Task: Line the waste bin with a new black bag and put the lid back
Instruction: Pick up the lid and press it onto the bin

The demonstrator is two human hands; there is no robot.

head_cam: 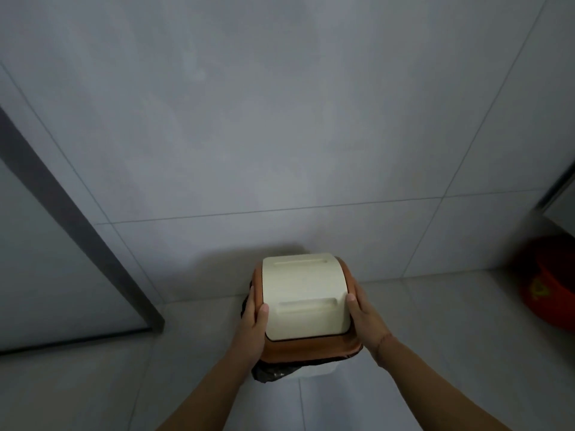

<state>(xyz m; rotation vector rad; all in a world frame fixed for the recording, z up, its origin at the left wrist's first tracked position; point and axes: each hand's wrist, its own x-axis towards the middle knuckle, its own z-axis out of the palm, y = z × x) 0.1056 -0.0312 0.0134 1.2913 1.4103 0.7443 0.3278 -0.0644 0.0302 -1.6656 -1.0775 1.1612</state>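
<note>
The lid [303, 298], a brown frame with a cream swing flap, sits on top of the white waste bin [314, 370], which stands on the floor against the tiled wall. My left hand [253, 328] grips the lid's left side and my right hand [365, 318] grips its right side, thumbs resting on the flap. The black bag [267, 373] sticks out from under the lid at the front left and along the left edge. Most of the bin's body is hidden beneath the lid.
A grey tiled wall [280, 135] rises right behind the bin. A dark door frame [77, 231] runs diagonally at the left. An orange bucket [550, 284] stands on the floor at the right edge. Pale floor tiles [435, 353] surround the bin.
</note>
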